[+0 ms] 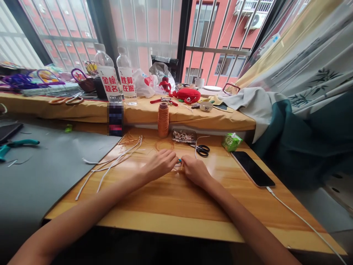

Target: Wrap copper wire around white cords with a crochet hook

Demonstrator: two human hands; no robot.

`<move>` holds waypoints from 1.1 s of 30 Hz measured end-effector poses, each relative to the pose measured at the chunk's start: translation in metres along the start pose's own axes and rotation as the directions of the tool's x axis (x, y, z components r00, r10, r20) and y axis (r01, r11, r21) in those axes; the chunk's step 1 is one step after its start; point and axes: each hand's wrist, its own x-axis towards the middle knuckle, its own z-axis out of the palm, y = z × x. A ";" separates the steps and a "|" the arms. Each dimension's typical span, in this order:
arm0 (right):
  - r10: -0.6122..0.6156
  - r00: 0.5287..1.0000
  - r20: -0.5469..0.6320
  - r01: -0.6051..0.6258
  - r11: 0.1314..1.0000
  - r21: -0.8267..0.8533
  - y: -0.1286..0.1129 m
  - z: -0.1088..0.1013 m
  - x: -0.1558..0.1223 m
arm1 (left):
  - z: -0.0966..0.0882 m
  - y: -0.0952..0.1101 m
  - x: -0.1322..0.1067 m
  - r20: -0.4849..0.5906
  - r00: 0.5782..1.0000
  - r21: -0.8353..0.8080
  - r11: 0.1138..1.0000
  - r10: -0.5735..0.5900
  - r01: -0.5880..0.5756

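Observation:
My left hand (161, 163) and my right hand (195, 170) meet at the middle of the wooden table (176, 206). Both are pinched together on a tiny piece with a blue-green tip (179, 161) and thin orange thread; I cannot make out what it is. A loose coil of orange thread (164, 145) lies just beyond my hands. Behind it stands an orange thread spool (163, 119). White and orange strips (110, 163) lie spread out to the left of my left hand.
Black-handled scissors (202, 149), a clear box of small parts (184, 135), a green packet (231, 141) and a phone (253, 168) on a white cable lie to the right. Two water bottles (117, 77) and red items stand on the window ledge. Teal pliers (16, 144) rest on the grey mat.

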 end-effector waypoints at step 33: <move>0.025 0.999 0.047 -0.033 0.984 0.175 -0.002 0.005 -0.002 | 0.000 -0.003 -0.004 0.010 0.998 0.009 0.998 0.062 -0.062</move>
